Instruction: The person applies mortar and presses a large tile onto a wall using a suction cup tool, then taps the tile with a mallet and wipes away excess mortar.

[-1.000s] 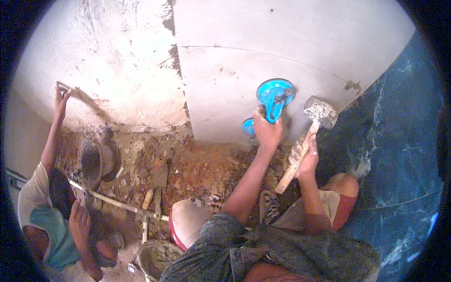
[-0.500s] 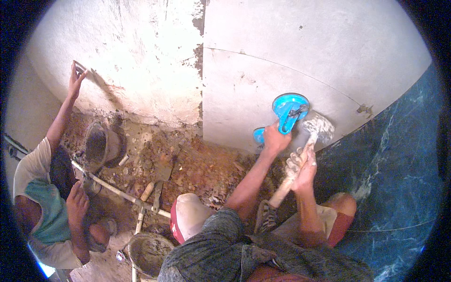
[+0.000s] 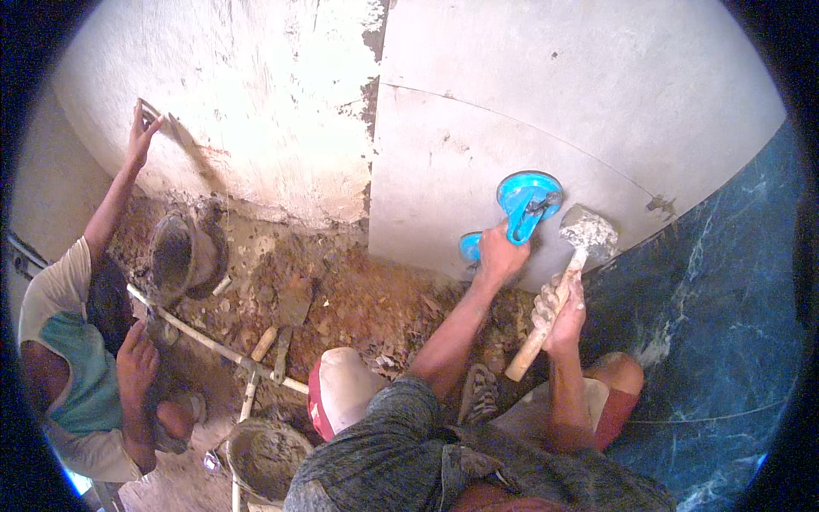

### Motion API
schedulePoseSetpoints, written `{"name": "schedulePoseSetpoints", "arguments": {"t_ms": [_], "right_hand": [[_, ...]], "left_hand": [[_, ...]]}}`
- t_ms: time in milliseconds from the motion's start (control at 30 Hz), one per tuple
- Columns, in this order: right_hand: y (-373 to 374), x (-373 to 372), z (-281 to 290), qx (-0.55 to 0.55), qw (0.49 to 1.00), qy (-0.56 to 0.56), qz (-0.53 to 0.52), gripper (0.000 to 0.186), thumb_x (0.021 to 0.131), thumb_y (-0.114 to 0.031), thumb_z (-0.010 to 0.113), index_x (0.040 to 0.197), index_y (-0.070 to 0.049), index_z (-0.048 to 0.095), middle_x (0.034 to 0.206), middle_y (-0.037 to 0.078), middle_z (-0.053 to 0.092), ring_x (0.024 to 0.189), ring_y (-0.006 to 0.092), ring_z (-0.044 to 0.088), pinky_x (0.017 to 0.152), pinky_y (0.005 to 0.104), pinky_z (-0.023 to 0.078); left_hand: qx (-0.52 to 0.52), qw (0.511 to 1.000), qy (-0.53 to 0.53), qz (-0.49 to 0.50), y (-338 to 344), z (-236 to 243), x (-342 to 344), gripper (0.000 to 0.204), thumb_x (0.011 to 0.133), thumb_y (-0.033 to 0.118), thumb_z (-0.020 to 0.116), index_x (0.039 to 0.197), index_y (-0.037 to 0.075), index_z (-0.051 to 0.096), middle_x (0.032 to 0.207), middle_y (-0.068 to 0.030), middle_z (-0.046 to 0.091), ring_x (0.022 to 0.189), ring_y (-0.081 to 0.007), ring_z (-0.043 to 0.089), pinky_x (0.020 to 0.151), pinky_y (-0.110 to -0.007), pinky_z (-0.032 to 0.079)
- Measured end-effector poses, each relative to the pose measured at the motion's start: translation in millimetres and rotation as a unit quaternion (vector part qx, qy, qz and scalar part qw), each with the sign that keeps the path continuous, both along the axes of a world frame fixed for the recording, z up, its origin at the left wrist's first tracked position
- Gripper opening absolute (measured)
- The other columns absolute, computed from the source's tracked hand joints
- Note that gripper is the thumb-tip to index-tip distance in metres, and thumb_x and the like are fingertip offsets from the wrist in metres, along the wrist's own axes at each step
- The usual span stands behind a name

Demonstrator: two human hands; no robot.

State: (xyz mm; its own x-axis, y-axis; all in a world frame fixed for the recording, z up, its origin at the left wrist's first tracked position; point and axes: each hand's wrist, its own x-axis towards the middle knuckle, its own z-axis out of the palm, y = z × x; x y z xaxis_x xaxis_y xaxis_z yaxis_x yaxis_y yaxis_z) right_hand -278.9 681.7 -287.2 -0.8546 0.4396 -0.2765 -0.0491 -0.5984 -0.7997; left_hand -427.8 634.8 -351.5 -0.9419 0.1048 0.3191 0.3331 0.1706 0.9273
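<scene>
My left hand [image 3: 503, 253] is closed around the handle of a blue double-cup suction lifter [image 3: 522, 209], whose cups sit on a large pale wall tile [image 3: 452, 162]. In my right hand [image 3: 563, 317] is a mallet [image 3: 589, 236], its wooden handle slanting down to the left. White dust coats its head, which is just right of the lifter and in front of the tile; I cannot tell whether the two touch. Below, a dark blue marbled panel [image 3: 708, 299] meets the tile's lower right edge.
A co-worker's raised hand [image 3: 143, 132] holds something thin against the bare wall [image 3: 256, 111] at left. Nearby are a bucket [image 3: 207, 260], a mortar bucket [image 3: 294, 491], a white pipe [image 3: 200, 335], a trowel [image 3: 296, 299] and loose rubble [image 3: 358, 299].
My right hand and the mallet have shifted slightly down and right, and the mallet head is turned differently. My left hand stays on the suction lifter.
</scene>
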Motion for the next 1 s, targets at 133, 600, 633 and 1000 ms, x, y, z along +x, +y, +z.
{"name": "schedulePoseSetpoints", "arguments": {"t_ms": [133, 600, 633, 1000], "right_hand": [[-0.9, -4.1, -3.0, 0.002, 1.000, -0.016, -0.013, 0.038, 0.093, -0.054, 0.045, 0.091, -0.016, 0.049, 0.059, -0.003, 0.042, 0.043, 0.0119, 0.040, 0.034, 0.0256, 0.034], [6.8, -8.0, 93.6, 0.873, 0.460, -0.098, 0.127, 0.038, 0.089, -0.032, 0.056, 0.113, -0.002, 0.051, 0.091, 0.020, 0.062, 0.080, 0.0397, 0.063, 0.070, 0.0477, 0.049], [-3.5, -12.7, 106.0, 0.892, 0.422, -0.070, 0.143, 0.040, 0.089, -0.033, 0.057, 0.112, -0.002, 0.052, 0.095, 0.021, 0.062, 0.082, 0.0414, 0.062, 0.070, 0.0494, 0.049], [-56.2, -123.0, 156.6, 0.956, 0.165, -0.033, 0.239, 0.029, 0.082, -0.031, 0.061, 0.099, -0.007, 0.053, 0.087, 0.015, 0.063, 0.080, 0.0332, 0.064, 0.061, 0.0488, 0.048]], "left_hand": [[0.029, 0.999, -0.033, -0.011, -1.1, 3.3, 2.0, 0.018, 0.070, 0.017, 0.063, 0.080, 0.003, 0.067, 0.075, -0.0247, 0.064, 0.074, -0.0438, 0.063, 0.069, -0.051, 0.050], [0.043, 0.996, -0.024, -0.074, -0.1, -5.6, -2.8, 0.021, 0.073, 0.023, 0.065, 0.088, 0.008, 0.068, 0.084, -0.0167, 0.067, 0.081, -0.0360, 0.064, 0.075, -0.046, 0.050], [0.039, 0.994, -0.023, -0.102, 0.5, 0.1, 2.6, 0.021, 0.074, 0.023, 0.065, 0.089, 0.009, 0.068, 0.087, -0.0146, 0.067, 0.084, -0.0338, 0.064, 0.077, -0.045, 0.050], [-0.053, 0.997, -0.045, -0.032, 11.4, -0.1, 4.1, 0.025, 0.068, 0.022, 0.067, 0.088, 0.007, 0.066, 0.082, -0.0202, 0.067, 0.080, -0.0394, 0.065, 0.074, -0.050, 0.050]]}}
